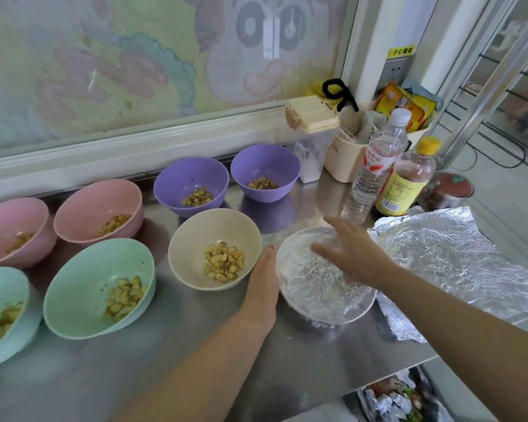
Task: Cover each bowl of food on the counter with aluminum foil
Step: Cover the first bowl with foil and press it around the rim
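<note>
One foil-capped bowl (pixel 317 287) and seven open ones are seen on a smooth steel counter (pixel 195 345).

A crinkled foil sheet (pixel 445 257) is spread just right of the capped bowl. Diced yellowish pieces (pixel 223 263) are held in two green bowls (pixel 83 278), two pink bowls (pixel 83 205), two purple bowls (pixel 180 178) and one beige bowl (pixel 195 239), all round and matte. The wrinkled cap is pressed by the flat right hand (pixel 348 248); its side is touched by the straight-fingered left hand (pixel 264 278).

A steel counter (pixel 195 360) stands below a pastel cartoon wall panel (pixel 134 56); pale floor (pixel 488 190) lies right.
</note>
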Action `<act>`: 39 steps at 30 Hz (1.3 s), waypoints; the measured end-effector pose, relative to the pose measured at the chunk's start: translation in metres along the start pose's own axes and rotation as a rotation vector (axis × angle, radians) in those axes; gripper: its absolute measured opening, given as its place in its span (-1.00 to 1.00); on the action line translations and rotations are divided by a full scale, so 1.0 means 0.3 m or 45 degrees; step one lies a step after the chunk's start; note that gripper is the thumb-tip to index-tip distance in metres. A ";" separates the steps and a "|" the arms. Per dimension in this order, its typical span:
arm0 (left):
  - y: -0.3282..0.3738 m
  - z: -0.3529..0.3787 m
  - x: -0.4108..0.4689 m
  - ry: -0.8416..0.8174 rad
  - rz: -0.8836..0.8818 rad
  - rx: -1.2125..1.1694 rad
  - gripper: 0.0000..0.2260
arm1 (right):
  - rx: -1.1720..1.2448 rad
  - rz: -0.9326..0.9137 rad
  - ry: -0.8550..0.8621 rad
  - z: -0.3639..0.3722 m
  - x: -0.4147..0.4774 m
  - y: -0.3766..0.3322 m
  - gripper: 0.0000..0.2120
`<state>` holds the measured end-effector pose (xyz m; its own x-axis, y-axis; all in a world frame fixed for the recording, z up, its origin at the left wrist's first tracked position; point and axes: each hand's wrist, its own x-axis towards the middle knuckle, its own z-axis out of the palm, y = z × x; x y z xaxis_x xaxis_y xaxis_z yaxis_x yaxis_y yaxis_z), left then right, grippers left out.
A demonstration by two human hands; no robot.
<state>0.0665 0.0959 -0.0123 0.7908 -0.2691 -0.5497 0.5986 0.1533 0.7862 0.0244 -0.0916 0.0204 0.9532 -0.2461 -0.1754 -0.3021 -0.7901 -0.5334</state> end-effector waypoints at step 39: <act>-0.029 -0.020 -0.131 -0.026 -0.260 -0.481 -0.68 | -0.398 0.255 -0.247 0.024 0.017 -0.100 0.37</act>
<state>0.0311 0.1108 0.0007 0.6506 -0.3485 -0.6747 0.7504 0.4312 0.5009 0.0382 -0.0650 0.0295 0.8478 -0.3255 -0.4187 -0.4362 -0.8770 -0.2015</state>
